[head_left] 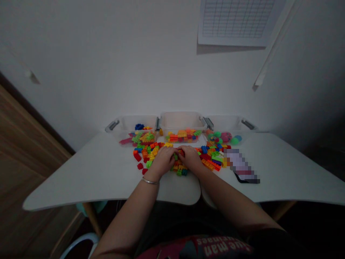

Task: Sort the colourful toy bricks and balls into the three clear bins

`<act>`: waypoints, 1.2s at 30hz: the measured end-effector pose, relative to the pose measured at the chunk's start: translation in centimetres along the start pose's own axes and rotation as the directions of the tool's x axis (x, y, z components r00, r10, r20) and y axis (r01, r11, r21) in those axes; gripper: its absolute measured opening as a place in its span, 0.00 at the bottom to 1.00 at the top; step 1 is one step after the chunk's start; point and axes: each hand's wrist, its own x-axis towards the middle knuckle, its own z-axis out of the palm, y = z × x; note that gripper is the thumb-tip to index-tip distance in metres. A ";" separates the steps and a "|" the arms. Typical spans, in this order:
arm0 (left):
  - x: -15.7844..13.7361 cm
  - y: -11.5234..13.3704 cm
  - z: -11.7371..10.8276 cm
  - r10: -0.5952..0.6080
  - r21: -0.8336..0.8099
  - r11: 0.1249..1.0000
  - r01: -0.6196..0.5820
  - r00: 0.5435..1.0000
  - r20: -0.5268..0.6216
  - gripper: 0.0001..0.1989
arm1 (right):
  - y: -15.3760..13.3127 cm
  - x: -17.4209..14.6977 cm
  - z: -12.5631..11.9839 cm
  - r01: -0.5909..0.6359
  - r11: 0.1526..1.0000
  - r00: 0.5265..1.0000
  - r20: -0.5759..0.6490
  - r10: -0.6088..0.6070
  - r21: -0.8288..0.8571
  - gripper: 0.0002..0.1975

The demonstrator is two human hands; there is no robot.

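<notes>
My left hand (165, 158) and my right hand (190, 157) meet over a pile of colourful plastic toy bricks (153, 153) on a white table. Their fingers curl inward and the fingertips come together. Between them show a small green brick (176, 157) and a bit of red; whether these are held or lie behind the fingers, I cannot tell. A teal brick (184, 172) and several yellow and green ones lie just below the hands. To the right of my right hand are orange bricks (207, 164) and a blue brick (204, 149).
Three clear plastic bins stand along the wall: the left bin (129, 120) and middle bin (183, 120) contain bricks, the right bin (226, 122) coloured balls. A phone (244, 178), partly pixelated, lies right of the pile. The white table (88, 172) has a curved front edge.
</notes>
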 end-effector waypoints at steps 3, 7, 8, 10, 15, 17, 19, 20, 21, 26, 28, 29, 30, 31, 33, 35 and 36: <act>-0.1 0.2 -0.2 -0.004 0.020 1.000 0.004 1.000 -0.008 0.14 | 0.3 0.1 0.1 -0.002 1.000 1.000 -0.008 0.003 0.023 0.11; -0.3 0.3 -0.4 -0.017 0.128 0.991 0.025 0.998 -0.065 0.11 | 0.6 0.2 0.2 0.007 0.996 0.999 -0.050 -0.002 0.086 0.11; -0.3 0.2 -0.4 -0.024 0.148 0.988 0.036 0.996 -0.088 0.10 | 0.7 0.2 0.2 0.017 0.993 0.998 -0.069 -0.009 0.115 0.11; -0.3 0.2 -0.4 -0.049 0.154 0.986 0.068 0.991 -0.127 0.09 | 0.8 0.3 0.0 0.044 0.983 0.993 -0.114 -0.024 0.179 0.10; -0.2 0.0 -0.2 -0.081 0.150 0.982 0.111 0.978 -0.193 0.07 | 0.8 0.5 -1.5 0.091 0.956 0.962 -0.272 -0.012 0.278 0.11; -0.2 0.0 -0.2 -0.085 0.174 0.977 0.122 0.975 -0.206 0.07 | 0.7 0.6 -2.7 0.143 0.957 0.937 -0.346 -0.049 0.253 0.12; -0.2 0.1 -0.3 -0.101 0.192 0.971 0.142 0.972 -0.211 0.07 | 0.7 0.9 -4.2 0.187 0.963 0.911 -0.401 -0.096 0.195 0.12; -0.2 0.1 -0.3 -0.108 0.198 0.969 0.151 0.971 -0.211 0.07 | 0.8 1.1 -5.0 0.191 0.968 0.899 -0.424 -0.106 0.164 0.12; -0.2 0.2 -0.3 -0.113 0.203 0.967 0.156 0.971 -0.210 0.07 | 0.9 1.5 -5.7 0.186 0.973 0.891 -0.440 -0.108 0.136 0.12; -0.2 0.0 -0.3 -0.126 0.214 0.962 0.171 0.969 -0.211 0.06 | 2.2 3.8 -8.0 0.114 0.990 0.884 -0.464 -0.061 0.086 0.13; -0.2 -0.1 -0.2 -0.119 0.198 0.967 0.161 0.971 -0.207 0.06 | 2.7 4.7 -8.2 0.070 0.995 0.895 -0.444 -0.029 0.076 0.14; -0.2 -0.2 -0.2 -0.113 0.189 0.970 0.153 0.972 -0.206 0.06 | 2.8 5.1 -8.2 0.048 0.997 0.903 -0.430 -0.016 0.063 0.14; -0.2 -0.3 -0.2 -0.106 0.182 0.973 0.145 0.973 -0.206 0.06 | 2.9 5.5 -8.2 0.030 0.999 0.912 -0.410 -0.010 0.043 0.14; -0.2 -0.3 -0.1 -0.101 0.178 0.974 0.139 0.973 -0.207 0.07 | 3.0 5.8 -8.2 0.014 1.000 0.922 -0.388 -0.007 0.018 0.14; -0.2 -0.3 -0.1 -0.098 0.180 0.974 0.137 0.973 -0.210 0.07 | 3.0 6.2 -8.1 -0.010 0.999 0.944 -0.329 -0.004 -0.043 0.14; -0.2 -0.3 -0.2 -0.103 0.181 0.973 0.141 0.973 -0.205 0.07 | 2.9 6.6 -8.0 -0.034 0.992 0.966 -0.257 0.001 -0.124 0.15; -0.2 -0.3 -0.2 -0.108 0.179 0.973 0.145 0.974 -0.200 0.07 | 2.8 6.7 -8.0 -0.046 0.983 0.975 -0.224 0.006 -0.176 0.15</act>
